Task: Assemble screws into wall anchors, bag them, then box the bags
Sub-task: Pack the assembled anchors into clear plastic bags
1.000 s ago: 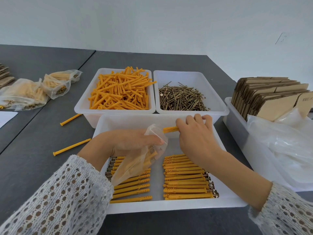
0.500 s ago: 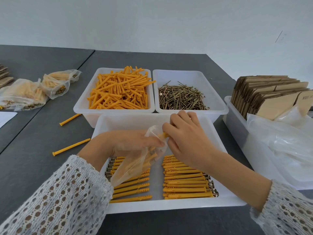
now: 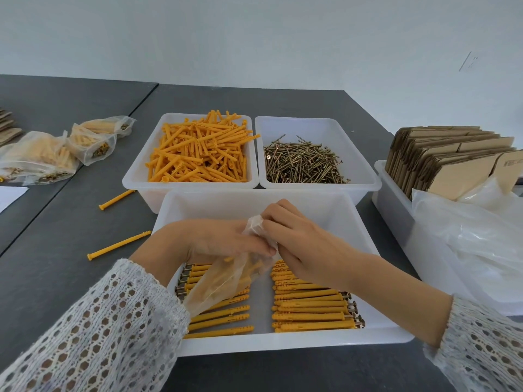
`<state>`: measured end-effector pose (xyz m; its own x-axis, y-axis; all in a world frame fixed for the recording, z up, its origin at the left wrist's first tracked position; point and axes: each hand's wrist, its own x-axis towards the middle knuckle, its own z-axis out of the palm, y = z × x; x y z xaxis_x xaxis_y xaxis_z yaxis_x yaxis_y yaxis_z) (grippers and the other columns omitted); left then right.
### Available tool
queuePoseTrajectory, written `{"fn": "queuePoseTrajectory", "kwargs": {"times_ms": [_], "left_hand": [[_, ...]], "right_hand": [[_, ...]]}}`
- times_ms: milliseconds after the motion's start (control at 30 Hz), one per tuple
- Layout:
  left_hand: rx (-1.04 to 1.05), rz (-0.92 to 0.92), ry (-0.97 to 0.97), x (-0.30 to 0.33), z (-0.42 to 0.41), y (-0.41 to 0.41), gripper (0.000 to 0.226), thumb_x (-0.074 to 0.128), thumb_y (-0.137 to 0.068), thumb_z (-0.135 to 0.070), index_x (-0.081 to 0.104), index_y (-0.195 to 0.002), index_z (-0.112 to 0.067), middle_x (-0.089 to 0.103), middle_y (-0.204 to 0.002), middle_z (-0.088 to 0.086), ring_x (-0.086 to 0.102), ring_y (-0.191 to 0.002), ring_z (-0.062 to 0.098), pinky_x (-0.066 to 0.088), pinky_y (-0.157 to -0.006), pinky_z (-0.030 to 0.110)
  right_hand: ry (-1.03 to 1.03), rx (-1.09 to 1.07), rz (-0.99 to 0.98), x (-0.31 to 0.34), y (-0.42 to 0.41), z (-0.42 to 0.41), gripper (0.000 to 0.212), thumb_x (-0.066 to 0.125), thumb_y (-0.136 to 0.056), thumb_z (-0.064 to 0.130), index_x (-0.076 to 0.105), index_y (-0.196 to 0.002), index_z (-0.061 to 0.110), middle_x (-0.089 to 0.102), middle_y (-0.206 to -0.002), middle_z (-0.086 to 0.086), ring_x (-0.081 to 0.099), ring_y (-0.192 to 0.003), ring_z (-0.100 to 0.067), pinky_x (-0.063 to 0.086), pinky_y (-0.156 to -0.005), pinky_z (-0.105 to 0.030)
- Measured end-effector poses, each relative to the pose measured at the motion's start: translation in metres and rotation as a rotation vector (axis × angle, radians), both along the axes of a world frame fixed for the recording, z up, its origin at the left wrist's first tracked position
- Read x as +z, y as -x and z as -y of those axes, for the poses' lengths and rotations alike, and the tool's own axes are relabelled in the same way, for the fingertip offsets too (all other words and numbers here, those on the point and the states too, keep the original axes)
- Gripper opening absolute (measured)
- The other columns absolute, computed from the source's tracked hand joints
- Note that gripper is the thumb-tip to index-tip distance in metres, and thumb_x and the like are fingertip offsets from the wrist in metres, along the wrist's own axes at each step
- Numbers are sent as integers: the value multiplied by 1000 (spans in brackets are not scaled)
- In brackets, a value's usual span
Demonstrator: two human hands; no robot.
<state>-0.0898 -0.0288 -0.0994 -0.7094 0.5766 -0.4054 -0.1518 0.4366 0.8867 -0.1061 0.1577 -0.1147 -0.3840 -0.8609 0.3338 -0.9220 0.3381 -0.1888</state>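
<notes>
STEP: bagging, judged | LEFT: left hand (image 3: 223,240) pinching mouth of clear plastic bag (image 3: 226,281) over white plastic tray (image 3: 297,339) | RIGHT: right hand (image 3: 300,239) fingers curled inside bag mouth, contents unseen | NEXT: likely fetching from row of yellow screw-fitted anchors (image 3: 311,309) | ROOM: tray walls close, open centre lane

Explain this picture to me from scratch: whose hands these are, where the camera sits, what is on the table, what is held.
There is no machine. A camera on a person's head looks down at their own two hands. The left hand holds a clear plastic bag open; the right hand is at its mouth. Below them a white tray holds rows of assembled anchors. Behind stand a bin of orange anchors and a bin of screws. Filled bags lie far left, flat cardboard boxes to the right.
</notes>
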Motion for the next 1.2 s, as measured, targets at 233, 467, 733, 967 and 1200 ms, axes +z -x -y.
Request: {"fn": "queuePoseTrajectory", "kwargs": {"times_ms": [233,467,733,967,1200], "left_hand": [[-6,-63,34,2,0,-1,12,54,-99,-10,56,-109,-3,56,-103,9,55,-95,15,48,-82,23],[41,-30,73,3,1,0,64,63,-82,-37,50,-132,1,58,-118,21,58,-105,27,42,-105,46],[115,-19,57,3,4,0,77,67,-76,-46,49,-136,-2,55,-129,23,56,-109,25,44,-105,45],[141,-31,80,0,3,2,72,64,-75,-42,52,-134,-1,54,-132,22,59,-113,31,46,-103,42],[94,-11,58,-2,3,3,69,60,-80,-40,50,-132,5,57,-115,15,53,-102,18,51,-85,23]], "right_hand": [[103,32,53,6,-6,-1,30,46,-76,-17,56,-99,-1,53,-108,-14,48,-96,-28,47,-76,-42],[213,-397,-55,1,2,-3,34,47,-70,-11,57,-97,7,53,-103,-6,48,-92,-22,43,-77,-37],[-448,-689,232,-24,23,-16,28,42,-98,24,43,-125,16,48,-120,-7,49,-107,-26,46,-89,-38],[-586,-520,186,-29,19,-16,20,42,-100,33,46,-110,16,55,-97,-3,51,-86,-19,45,-72,-32],[-691,-488,300,-18,19,-14,20,46,-95,32,54,-88,15,51,-83,0,52,-76,-19,41,-64,-30]]}}
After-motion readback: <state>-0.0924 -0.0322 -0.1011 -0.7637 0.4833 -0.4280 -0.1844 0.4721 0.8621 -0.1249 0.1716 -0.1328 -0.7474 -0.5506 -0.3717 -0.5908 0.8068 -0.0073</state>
